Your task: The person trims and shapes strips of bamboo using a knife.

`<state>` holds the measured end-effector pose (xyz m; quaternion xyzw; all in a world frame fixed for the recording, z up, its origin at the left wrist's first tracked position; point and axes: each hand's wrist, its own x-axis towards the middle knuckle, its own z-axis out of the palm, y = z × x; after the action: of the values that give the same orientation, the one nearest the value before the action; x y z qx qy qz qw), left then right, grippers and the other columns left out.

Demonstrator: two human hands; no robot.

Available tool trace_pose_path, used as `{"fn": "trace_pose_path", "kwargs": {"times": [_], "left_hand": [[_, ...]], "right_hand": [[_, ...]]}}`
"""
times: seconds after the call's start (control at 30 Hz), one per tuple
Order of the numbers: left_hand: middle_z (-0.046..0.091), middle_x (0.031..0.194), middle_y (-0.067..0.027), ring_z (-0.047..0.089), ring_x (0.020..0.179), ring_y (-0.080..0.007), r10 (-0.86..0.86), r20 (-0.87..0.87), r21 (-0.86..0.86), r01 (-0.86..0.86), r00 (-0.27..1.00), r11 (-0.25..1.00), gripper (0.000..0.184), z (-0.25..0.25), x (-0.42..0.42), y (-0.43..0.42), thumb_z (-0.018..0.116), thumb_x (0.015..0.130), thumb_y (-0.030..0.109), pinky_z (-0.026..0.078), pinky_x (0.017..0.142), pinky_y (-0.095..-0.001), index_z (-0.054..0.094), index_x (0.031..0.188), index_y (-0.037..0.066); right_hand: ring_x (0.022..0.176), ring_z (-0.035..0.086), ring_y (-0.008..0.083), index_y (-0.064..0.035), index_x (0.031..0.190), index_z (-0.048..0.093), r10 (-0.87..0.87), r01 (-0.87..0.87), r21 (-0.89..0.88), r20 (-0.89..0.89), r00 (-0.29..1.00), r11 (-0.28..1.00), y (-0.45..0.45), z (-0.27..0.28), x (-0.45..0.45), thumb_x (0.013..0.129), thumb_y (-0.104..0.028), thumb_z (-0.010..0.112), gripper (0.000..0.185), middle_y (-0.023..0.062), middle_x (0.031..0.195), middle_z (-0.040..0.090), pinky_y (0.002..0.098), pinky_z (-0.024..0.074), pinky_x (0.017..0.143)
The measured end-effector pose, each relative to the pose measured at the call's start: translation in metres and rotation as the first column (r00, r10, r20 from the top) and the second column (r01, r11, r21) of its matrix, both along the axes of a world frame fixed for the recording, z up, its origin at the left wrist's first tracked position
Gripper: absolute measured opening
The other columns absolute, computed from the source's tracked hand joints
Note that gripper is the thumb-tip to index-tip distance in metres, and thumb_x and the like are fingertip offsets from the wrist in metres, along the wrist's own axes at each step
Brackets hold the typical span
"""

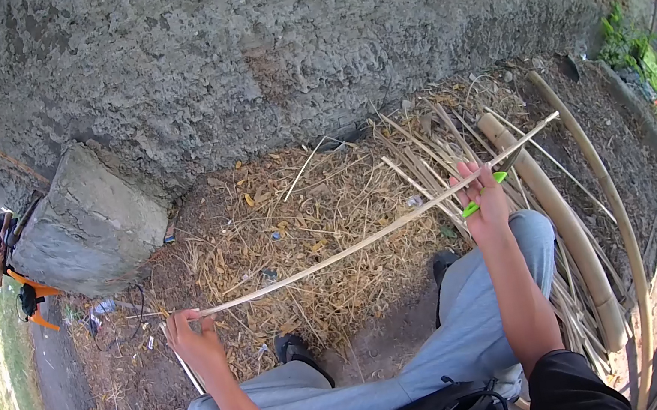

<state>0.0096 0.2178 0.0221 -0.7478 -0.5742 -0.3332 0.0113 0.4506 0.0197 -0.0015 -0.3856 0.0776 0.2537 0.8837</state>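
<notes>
A long, thin bamboo strip (337,256) stretches across in front of me, bowing slightly and rising toward the right. My left hand (195,340) pinches its left end between thumb and fingers. Farther along, my right hand (485,205) supports the strip near its right end, palm turned up and fingers curled. That same hand also holds a knife with a bright green handle (471,209); its dark blade points up to the right, partly hidden by the strip and fingers.
Several split bamboo strips (416,157) lie to the right, beside a thick bamboo pole (562,227) and a thinner curved one (609,193). A rough wall (303,53) stands ahead, with a concrete block (92,223) at left. Shavings (320,206) cover the ground.
</notes>
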Motion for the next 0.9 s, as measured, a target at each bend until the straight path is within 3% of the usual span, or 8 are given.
{"fn": "trace_pose_path", "kwargs": {"times": [0.17,0.33,0.5,0.53,0.57,0.7,0.8,0.9], "left_hand": [[0.039,0.142,-0.0148,0.028,0.139,-0.0363,0.086,-0.288,0.041,-0.077,0.954,0.996,0.070,0.027,0.037,-0.039,0.087,0.058,0.008,0.016,0.115,-0.0577,0.056,0.121,0.011],[0.029,0.151,-0.0177,0.021,0.144,-0.0362,-0.338,-0.391,-0.225,0.267,0.856,0.937,0.076,0.043,0.089,-0.095,0.083,0.070,0.035,0.006,0.116,-0.0598,0.050,0.134,0.010],[0.053,0.134,-0.0147,0.039,0.135,-0.0308,-0.489,-0.435,-0.018,0.536,0.756,0.844,0.068,0.045,0.114,-0.108,0.068,0.084,0.049,0.009,0.114,-0.0611,0.051,0.132,0.003],[0.062,0.120,-0.0148,0.054,0.120,-0.0302,-0.488,-0.437,0.052,0.563,0.756,0.825,0.056,0.055,0.119,-0.107,0.067,0.087,0.041,0.030,0.107,-0.0550,0.055,0.126,0.003],[0.062,0.120,-0.0148,0.054,0.120,-0.0302,-0.482,-0.444,0.056,0.560,0.755,0.826,0.056,0.054,0.118,-0.104,0.067,0.087,0.041,0.030,0.107,-0.0550,0.055,0.126,0.003],[0.069,0.083,-0.0104,0.064,0.066,-0.0325,-0.519,-0.287,-0.129,0.505,0.805,0.854,0.031,0.051,0.102,-0.096,0.071,0.084,0.026,0.049,0.060,-0.0421,0.065,0.105,0.005],[0.066,0.071,-0.0089,0.062,0.055,-0.0270,-0.487,-0.121,-0.263,0.445,0.865,0.856,0.025,0.044,0.078,-0.101,0.074,0.082,0.024,0.047,0.056,-0.0389,0.068,0.097,0.004],[0.062,0.061,-0.0047,0.055,0.052,-0.0145,-0.332,0.114,-0.493,0.344,0.936,0.799,0.025,0.029,0.055,-0.116,0.076,0.084,0.024,0.042,0.052,-0.0307,0.069,0.089,0.001]], "right_hand": [[0.061,0.046,0.0094,0.0041,0.127,0.045,-0.124,0.125,0.009,-0.025,0.992,0.992,0.008,0.010,-0.011,0.106,-0.030,0.038,0.040,0.0126,0.115,0.061,0.0406,0.0509,0.102],[0.076,0.057,0.0150,0.0060,0.123,0.047,-0.050,0.047,0.129,0.017,0.999,0.991,0.014,0.006,-0.021,0.107,-0.028,0.036,0.039,0.0115,0.100,0.056,0.0447,0.0530,0.100],[0.049,0.031,0.0078,0.0071,0.125,0.043,0.037,-0.047,0.273,0.042,0.998,0.961,0.026,0.015,-0.045,0.107,-0.029,0.036,0.041,0.0120,0.099,0.056,0.0428,0.0508,0.103],[0.049,0.032,0.0069,0.0063,0.124,0.044,0.063,-0.072,0.283,0.041,0.997,0.956,0.028,0.019,-0.051,0.107,-0.030,0.037,0.040,0.0114,0.100,0.056,0.0423,0.0508,0.102],[0.049,0.032,0.0069,0.0063,0.124,0.044,0.066,-0.074,0.291,0.037,0.997,0.954,0.030,0.021,-0.057,0.107,-0.030,0.037,0.040,0.0114,0.100,0.056,0.0423,0.0508,0.102],[0.050,0.031,0.0061,0.0054,0.122,0.046,0.162,-0.151,0.321,-0.006,0.987,0.935,0.036,0.029,-0.077,0.106,-0.031,0.038,0.040,0.0120,0.099,0.060,0.0436,0.0504,0.103],[0.054,0.038,0.0045,0.0031,0.111,0.056,0.377,-0.380,-0.029,0.214,0.901,0.924,0.034,0.031,-0.088,0.105,-0.032,0.042,0.039,0.0099,0.090,0.063,0.0392,0.0576,0.090],[0.056,0.045,0.0058,0.0028,0.114,0.058,0.425,-0.221,-0.438,0.447,0.787,0.871,0.034,0.017,-0.114,0.103,-0.034,0.047,0.040,0.0085,0.090,0.063,0.0349,0.0594,0.072]]}}
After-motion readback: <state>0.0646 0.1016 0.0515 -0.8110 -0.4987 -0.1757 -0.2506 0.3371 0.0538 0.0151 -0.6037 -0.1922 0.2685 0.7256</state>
